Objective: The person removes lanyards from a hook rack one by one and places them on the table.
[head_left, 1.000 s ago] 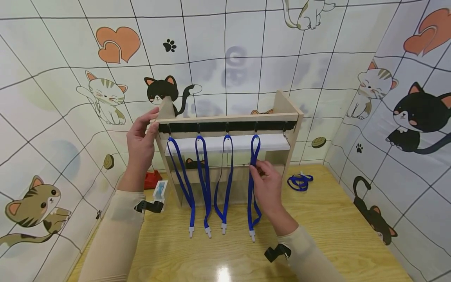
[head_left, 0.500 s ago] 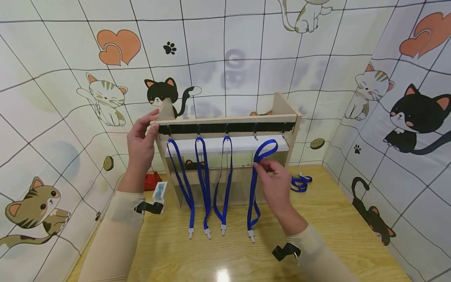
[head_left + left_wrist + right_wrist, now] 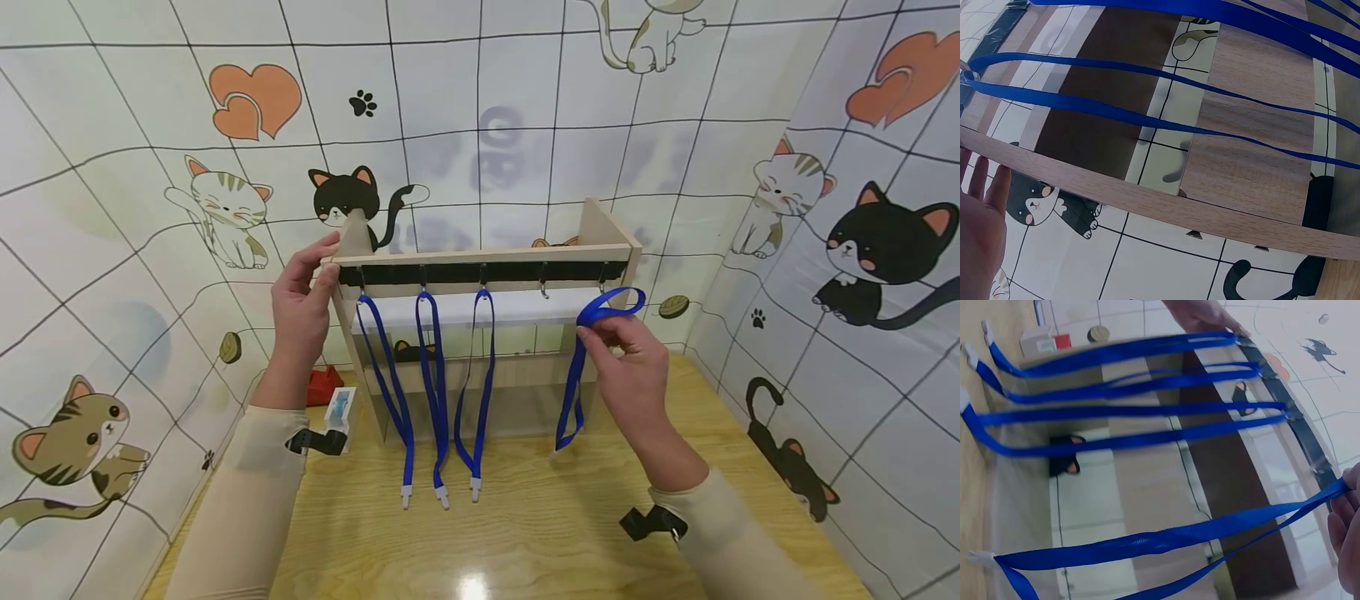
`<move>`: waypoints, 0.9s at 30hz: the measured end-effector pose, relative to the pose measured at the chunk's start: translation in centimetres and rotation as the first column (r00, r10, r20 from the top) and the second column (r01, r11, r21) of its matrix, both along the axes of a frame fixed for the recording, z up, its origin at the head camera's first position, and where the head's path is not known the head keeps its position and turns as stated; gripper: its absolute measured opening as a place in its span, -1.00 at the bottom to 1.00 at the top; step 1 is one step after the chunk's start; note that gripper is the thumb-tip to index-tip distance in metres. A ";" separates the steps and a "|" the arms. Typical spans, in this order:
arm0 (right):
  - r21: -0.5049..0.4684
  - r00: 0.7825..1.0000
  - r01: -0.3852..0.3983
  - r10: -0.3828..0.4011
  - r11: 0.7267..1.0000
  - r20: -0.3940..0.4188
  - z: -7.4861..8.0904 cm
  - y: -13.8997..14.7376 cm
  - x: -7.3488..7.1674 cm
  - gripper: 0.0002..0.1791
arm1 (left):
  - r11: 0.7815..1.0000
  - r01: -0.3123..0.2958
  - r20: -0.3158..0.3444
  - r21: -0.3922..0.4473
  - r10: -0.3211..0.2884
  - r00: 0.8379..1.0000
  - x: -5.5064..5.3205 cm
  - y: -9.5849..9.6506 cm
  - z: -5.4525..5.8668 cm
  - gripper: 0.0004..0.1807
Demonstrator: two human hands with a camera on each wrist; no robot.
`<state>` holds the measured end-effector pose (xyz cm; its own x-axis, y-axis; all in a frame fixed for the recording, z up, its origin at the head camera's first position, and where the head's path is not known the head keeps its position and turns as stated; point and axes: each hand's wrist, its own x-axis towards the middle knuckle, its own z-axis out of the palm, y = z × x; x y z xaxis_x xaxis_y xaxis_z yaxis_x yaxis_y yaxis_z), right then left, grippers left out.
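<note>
Pinched in my right hand (image 3: 633, 367) is a blue lanyard (image 3: 572, 387), its top loop (image 3: 626, 293) standing above the fingers near the rack's right end. In the right wrist view its white clip (image 3: 984, 557) dangles at the far end. My left hand (image 3: 302, 296) grips the upper left corner of a wooden rack (image 3: 480, 252). Three more blue lanyards (image 3: 390, 383) hang from hooks on the rack's black strip (image 3: 517, 272). The fourth hook (image 3: 544, 287) and the rightmost hook (image 3: 602, 279) carry no lanyard.
A red object (image 3: 325, 387) and a small white box (image 3: 341, 410) stand at the rack's left on the wooden table (image 3: 480, 542). Cat-printed cloth walls (image 3: 487, 75) enclose the back and sides.
The fourth lanyard has come off its hook. My right hand has carried it rightward, toward the last hook. The left hand has stayed on the rack corner.
</note>
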<state>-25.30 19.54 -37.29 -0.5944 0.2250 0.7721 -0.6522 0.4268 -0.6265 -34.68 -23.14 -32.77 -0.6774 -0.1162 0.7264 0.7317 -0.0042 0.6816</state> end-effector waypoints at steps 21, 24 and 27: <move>0.111 0.979 0.205 -0.203 0.973 -0.024 2.1 9.5 0.5 -0.96 | 1.000 -0.021 0.018 0.000 0.021 1.000 0.1 -0.2 -0.1 -0.67; 0.134 0.975 0.222 -0.219 0.966 -0.041 2.1 10.9 0.3 -0.90 | 1.000 -0.017 0.016 0.003 0.017 1.000 0.0 -0.2 -0.1 -0.68; 0.166 0.972 0.233 -0.229 0.958 -0.046 2.1 12.4 -0.2 -0.88 | 1.000 -0.009 0.015 0.006 0.009 1.000 0.0 -0.1 -0.1 -0.68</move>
